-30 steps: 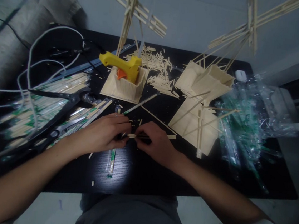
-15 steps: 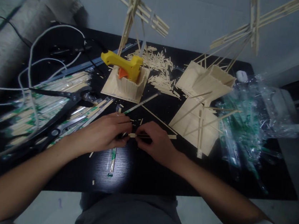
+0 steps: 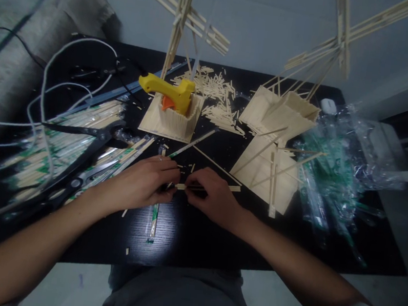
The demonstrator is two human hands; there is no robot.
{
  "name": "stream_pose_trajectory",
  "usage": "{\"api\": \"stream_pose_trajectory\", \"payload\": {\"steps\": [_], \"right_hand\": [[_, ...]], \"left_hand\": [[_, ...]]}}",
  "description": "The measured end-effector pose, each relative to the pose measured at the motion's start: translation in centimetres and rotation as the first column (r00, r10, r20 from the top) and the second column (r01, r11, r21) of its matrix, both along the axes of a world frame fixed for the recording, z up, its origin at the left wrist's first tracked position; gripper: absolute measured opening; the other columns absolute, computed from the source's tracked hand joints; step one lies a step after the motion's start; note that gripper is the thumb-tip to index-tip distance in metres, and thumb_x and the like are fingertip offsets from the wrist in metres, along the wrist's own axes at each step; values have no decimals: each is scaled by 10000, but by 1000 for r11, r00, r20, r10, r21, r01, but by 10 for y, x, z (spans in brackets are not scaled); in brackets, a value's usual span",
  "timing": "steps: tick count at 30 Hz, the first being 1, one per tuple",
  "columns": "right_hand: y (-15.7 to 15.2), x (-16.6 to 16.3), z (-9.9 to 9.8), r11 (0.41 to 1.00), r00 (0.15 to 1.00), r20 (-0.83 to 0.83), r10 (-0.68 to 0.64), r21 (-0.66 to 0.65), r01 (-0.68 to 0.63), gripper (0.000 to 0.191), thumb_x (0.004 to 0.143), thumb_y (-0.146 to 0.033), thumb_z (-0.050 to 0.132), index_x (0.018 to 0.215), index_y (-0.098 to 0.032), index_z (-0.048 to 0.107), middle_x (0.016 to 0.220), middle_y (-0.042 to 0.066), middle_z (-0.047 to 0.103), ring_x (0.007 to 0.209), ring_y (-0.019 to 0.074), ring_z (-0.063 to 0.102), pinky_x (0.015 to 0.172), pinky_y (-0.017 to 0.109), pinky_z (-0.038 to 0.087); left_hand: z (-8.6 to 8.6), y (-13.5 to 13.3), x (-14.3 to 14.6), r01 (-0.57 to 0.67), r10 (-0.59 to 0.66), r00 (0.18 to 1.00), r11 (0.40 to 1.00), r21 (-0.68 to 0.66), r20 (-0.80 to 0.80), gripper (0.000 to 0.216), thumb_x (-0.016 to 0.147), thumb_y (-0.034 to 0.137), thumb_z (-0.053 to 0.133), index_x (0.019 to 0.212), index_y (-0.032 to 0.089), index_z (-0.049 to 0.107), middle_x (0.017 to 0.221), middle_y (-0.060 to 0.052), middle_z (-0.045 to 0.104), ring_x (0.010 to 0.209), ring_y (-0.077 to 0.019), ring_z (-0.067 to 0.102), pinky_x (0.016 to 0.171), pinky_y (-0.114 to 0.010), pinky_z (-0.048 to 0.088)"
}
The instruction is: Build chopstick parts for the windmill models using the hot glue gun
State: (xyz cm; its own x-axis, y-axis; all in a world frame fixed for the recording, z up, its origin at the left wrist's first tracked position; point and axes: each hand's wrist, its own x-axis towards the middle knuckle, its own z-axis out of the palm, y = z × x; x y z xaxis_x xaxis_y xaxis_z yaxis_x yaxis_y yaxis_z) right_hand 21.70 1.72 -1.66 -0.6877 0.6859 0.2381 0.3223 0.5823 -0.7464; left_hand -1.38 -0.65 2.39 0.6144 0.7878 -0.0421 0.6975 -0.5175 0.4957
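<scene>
Near the middle of the dark table, my left hand (image 3: 149,180) and my right hand (image 3: 212,193) are close together, fingers closed around thin wooden chopsticks (image 3: 235,189). The sticks span the small gap between the hands, and their ends show right of my right hand. My fingertips are partly hidden. Under my left hand lies a chopstick in a clear and green wrapper (image 3: 153,221). Beyond it, a yellow glue gun (image 3: 169,89) with an orange trigger rests in a small stick-walled box (image 3: 174,124) on a wooden base.
Large black-handled shears (image 3: 97,138) and scissors (image 3: 75,182) lie left on wrapped chopsticks (image 3: 68,142), among white cables (image 3: 44,88). Cut stick pieces (image 3: 220,88) are heaped at the back. Another stick structure (image 3: 291,111), a wooden board (image 3: 284,191) and crumpled plastic wrappers (image 3: 330,157) occupy the right.
</scene>
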Motion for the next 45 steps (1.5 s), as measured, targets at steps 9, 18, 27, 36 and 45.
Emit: {"api": "stream_pose_trajectory", "payload": {"steps": [9, 18, 27, 36, 45], "right_hand": [[0, 0, 1, 1000, 1000, -15, -3, 14, 3, 132, 861, -96, 685, 934, -191, 630, 910, 34, 703, 880, 180, 607, 806, 304, 478], [0, -1, -1, 1000, 1000, -10, 8, 18, -8, 131, 861, -95, 684, 934, -189, 629, 906, 30, 703, 886, 179, 603, 819, 307, 482], [0, -1, -1, 1000, 1000, 6, -2, 9, 2, 122, 864, -107, 680, 932, -195, 628, 913, 27, 703, 881, 176, 604, 812, 306, 480], [0, -1, -1, 1000, 1000, -11, -6, 12, 6, 147, 852, -88, 685, 937, -194, 630, 919, 30, 702, 876, 175, 608, 809, 303, 481], [0, 0, 1, 1000, 1000, -8, -7, 9, 7, 143, 854, -87, 682, 929, -196, 628, 909, 31, 701, 869, 177, 609, 800, 305, 478]], "left_hand": [[1, 0, 1, 5, -5, 1000, 1000, 7, -14, 105, 931, 245, 562, 883, 177, 626, 889, -17, 608, 844, -127, 557, 824, -274, 407], [-1, 0, 0, 4, -4, 1000, 1000, -4, -12, 121, 937, 258, 557, 883, 177, 629, 894, -20, 608, 842, -130, 553, 820, -284, 413], [0, 0, 1, 2, -3, 1000, 1000, 21, 12, 102, 925, 236, 568, 876, 175, 633, 879, -19, 608, 840, -131, 550, 813, -278, 421], [-3, -1, -1, 2, -2, 1000, 1000, 8, 11, 82, 924, 231, 575, 884, 182, 629, 890, -13, 603, 855, -134, 546, 829, -283, 406], [-2, -2, -1, -7, 7, 1000, 1000, 2, -4, 99, 935, 246, 555, 882, 185, 614, 899, -11, 599, 870, -137, 553, 840, -282, 397]]}}
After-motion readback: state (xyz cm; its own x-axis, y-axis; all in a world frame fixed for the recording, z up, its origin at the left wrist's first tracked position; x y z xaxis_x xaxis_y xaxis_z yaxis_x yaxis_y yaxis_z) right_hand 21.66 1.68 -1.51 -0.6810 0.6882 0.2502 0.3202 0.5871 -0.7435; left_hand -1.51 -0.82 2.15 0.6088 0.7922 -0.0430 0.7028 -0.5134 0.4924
